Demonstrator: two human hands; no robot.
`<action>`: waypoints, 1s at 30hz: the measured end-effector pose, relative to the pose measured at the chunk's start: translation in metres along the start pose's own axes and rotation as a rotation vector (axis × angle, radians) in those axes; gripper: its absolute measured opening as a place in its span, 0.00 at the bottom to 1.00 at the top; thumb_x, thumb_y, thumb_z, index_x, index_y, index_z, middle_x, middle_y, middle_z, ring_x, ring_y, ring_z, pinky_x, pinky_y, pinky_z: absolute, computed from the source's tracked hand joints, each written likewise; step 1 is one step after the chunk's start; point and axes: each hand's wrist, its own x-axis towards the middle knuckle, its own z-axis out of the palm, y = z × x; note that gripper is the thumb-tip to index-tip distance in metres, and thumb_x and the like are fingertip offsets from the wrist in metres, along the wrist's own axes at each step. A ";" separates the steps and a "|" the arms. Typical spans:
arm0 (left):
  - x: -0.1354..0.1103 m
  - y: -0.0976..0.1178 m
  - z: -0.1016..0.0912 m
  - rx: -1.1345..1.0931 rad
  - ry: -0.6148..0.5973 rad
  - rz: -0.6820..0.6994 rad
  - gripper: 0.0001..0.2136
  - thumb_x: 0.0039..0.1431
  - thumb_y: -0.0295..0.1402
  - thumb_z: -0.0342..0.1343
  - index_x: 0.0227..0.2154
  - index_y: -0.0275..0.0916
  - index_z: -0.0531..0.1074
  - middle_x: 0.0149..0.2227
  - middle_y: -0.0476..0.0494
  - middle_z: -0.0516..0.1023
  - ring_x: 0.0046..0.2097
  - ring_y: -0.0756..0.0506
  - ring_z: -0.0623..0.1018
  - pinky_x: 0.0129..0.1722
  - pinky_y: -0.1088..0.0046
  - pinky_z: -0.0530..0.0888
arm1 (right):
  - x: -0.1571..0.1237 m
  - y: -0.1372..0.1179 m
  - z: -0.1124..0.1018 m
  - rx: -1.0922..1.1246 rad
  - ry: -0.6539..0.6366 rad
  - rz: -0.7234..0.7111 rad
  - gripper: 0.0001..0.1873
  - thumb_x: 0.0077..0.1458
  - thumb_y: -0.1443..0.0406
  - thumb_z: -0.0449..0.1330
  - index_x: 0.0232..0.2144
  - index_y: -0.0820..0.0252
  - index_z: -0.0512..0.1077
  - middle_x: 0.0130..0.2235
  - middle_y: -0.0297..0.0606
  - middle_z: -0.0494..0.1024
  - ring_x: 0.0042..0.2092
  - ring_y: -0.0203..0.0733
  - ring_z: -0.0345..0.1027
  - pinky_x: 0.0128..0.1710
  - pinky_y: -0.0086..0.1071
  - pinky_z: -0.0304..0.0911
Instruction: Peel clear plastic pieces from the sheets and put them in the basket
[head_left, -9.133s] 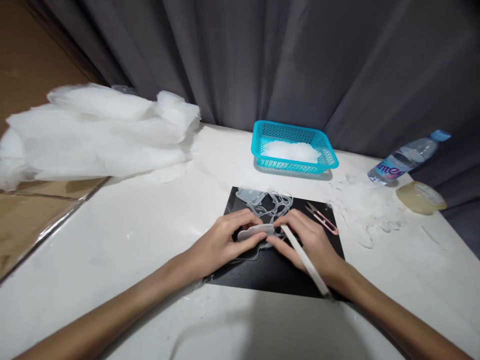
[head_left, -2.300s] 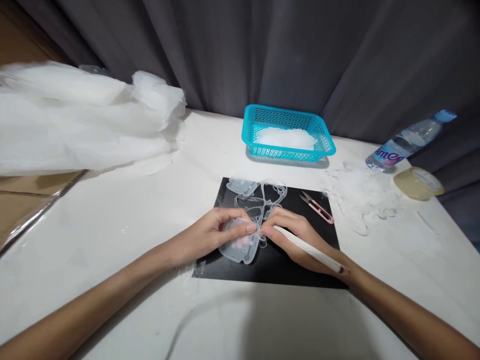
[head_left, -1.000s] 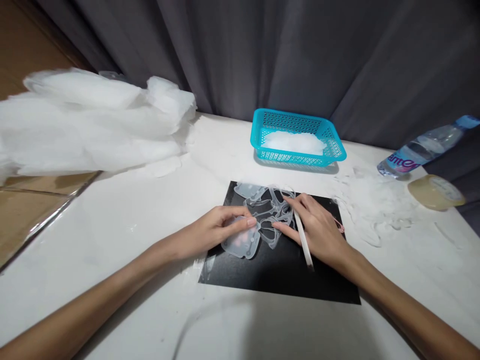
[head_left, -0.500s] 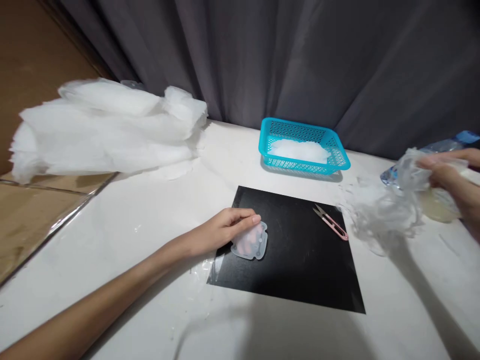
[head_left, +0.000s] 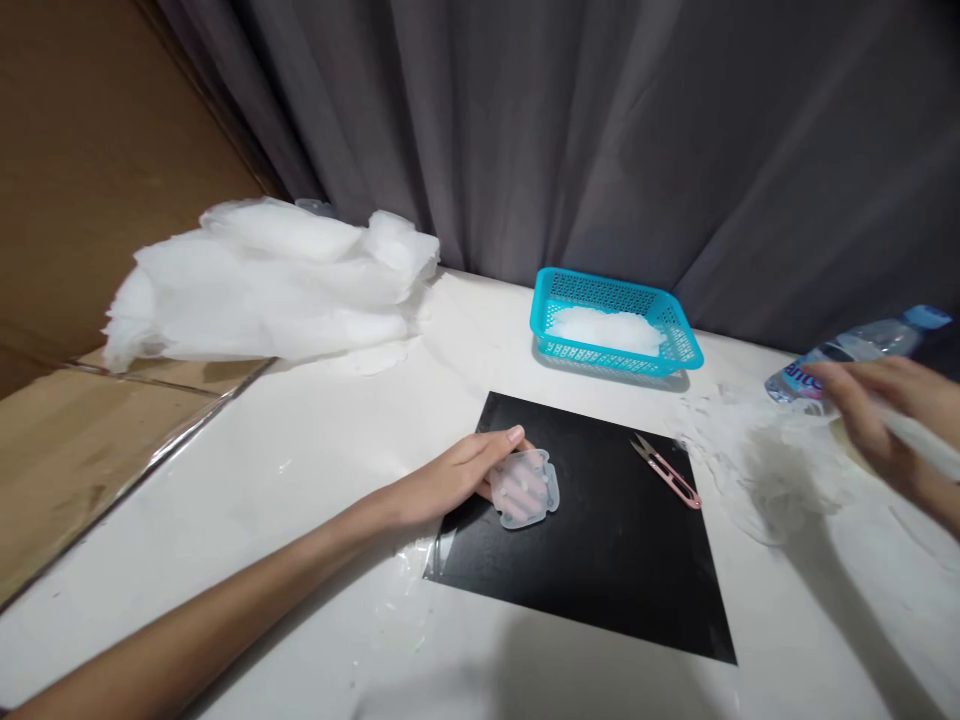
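My left hand (head_left: 480, 465) is over the left part of a black mat (head_left: 600, 560). It supports a small translucent plastic piece (head_left: 527, 490) with notched, rounded edges, and its fingers show through from beneath. The thumb lies along the upper edge of the piece. At the far right my right hand (head_left: 892, 420) is slightly blurred, fingers stretched out and holding nothing that I can see. It hovers above a heap of clear plastic scraps (head_left: 795, 480), in front of a water bottle (head_left: 862, 345) lying on its side. Pink-handled thread snips (head_left: 667, 472) rest on the mat's right side.
A turquoise perforated basket (head_left: 616, 362) with thin white pieces (head_left: 606, 330) inside stands at the back. On the left lies a big pile of translucent white sheets (head_left: 262, 290), partly over cardboard (head_left: 90, 440). A grey curtain (head_left: 510, 140) hangs behind the white table (head_left: 315, 440).
My right hand has let go of the crumpled clear plastic, which now lies among the scraps. The left hand has turned slightly with its piece. The whole view has shifted a little.
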 end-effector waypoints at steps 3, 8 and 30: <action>0.000 -0.001 0.001 -0.016 0.003 0.003 0.27 0.71 0.55 0.48 0.46 0.33 0.77 0.41 0.35 0.84 0.41 0.41 0.84 0.45 0.62 0.79 | -0.009 -0.043 0.040 -0.032 -0.057 -0.148 0.21 0.71 0.51 0.51 0.40 0.54 0.79 0.39 0.43 0.79 0.37 0.48 0.75 0.37 0.44 0.66; -0.003 0.002 0.006 -0.026 -0.012 0.028 0.20 0.71 0.49 0.54 0.46 0.35 0.76 0.40 0.39 0.83 0.41 0.43 0.83 0.42 0.66 0.79 | -0.041 -0.112 0.095 0.432 -0.311 -0.184 0.14 0.72 0.59 0.55 0.49 0.55 0.78 0.41 0.41 0.79 0.42 0.44 0.77 0.44 0.36 0.71; -0.007 -0.002 0.013 0.310 -0.113 0.074 0.16 0.73 0.46 0.52 0.36 0.38 0.67 0.26 0.56 0.69 0.28 0.53 0.65 0.29 0.77 0.61 | -0.055 -0.146 0.097 0.693 -0.349 0.107 0.11 0.64 0.63 0.62 0.28 0.57 0.77 0.31 0.34 0.77 0.34 0.39 0.71 0.36 0.34 0.62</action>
